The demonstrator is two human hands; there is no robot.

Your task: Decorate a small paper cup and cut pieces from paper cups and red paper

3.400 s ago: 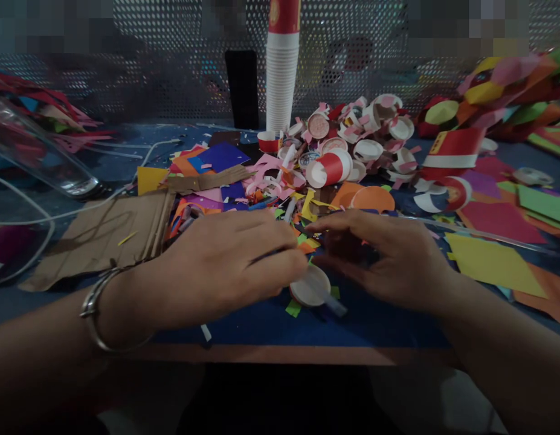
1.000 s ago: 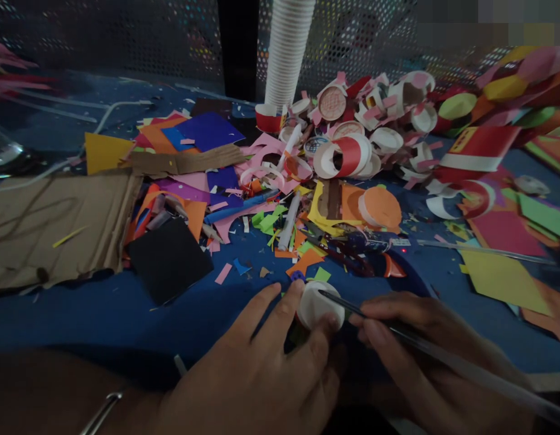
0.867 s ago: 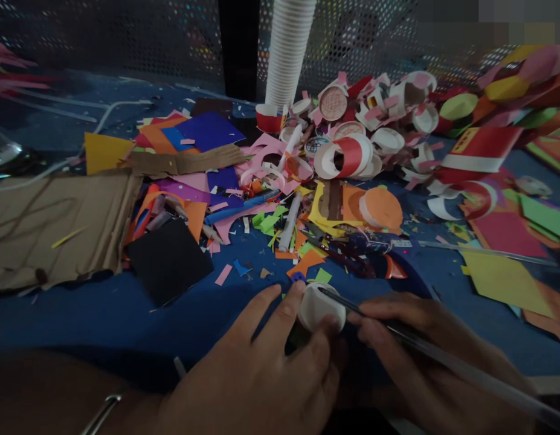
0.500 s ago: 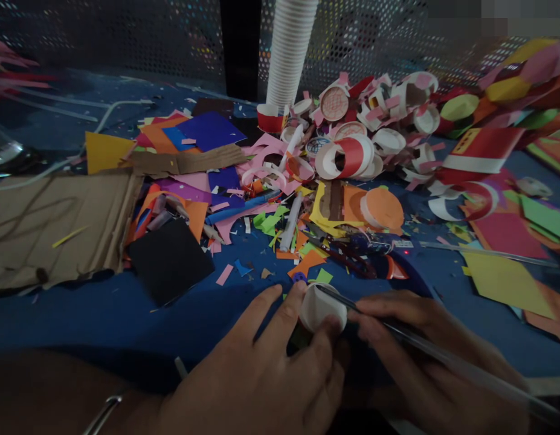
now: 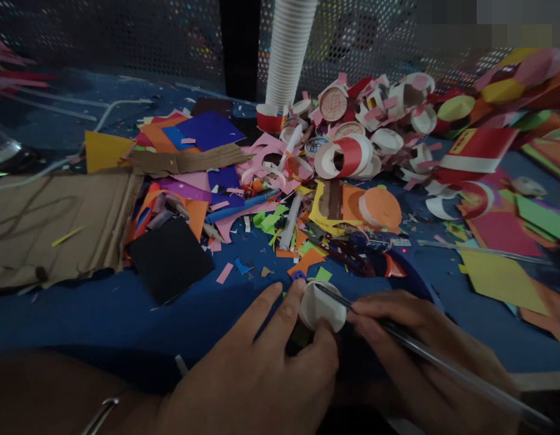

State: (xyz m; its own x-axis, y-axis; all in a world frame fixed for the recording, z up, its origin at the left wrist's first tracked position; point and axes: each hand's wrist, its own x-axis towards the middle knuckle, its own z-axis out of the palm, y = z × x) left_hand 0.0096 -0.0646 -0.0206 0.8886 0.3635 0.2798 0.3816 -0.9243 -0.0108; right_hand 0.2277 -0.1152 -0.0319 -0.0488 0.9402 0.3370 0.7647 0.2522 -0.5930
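Observation:
A small white paper-cup base (image 5: 319,307) stands on the blue table (image 5: 102,314) close to the near edge. My left hand (image 5: 266,368) pinches it between thumb and fingers. My right hand (image 5: 424,356) grips a thin clear pen (image 5: 424,353), and the pen's tip lies on top of the white cup base. A bracelet (image 5: 98,414) shows on my left wrist.
Coloured paper scraps (image 5: 261,217) litter the middle. A black square (image 5: 168,257) and brown cardboard (image 5: 48,223) lie left. Cut red-and-white cups (image 5: 352,139) pile up behind, beside a tall cup stack (image 5: 289,54). Scissors (image 5: 352,254) lie just beyond my hands; yellow paper (image 5: 499,278) sits right.
Since 3.4 s ago my hands have drawn toward the near edge, and my right hand has taken hold of the pen. Over the last second only small shifts of the pen tip show.

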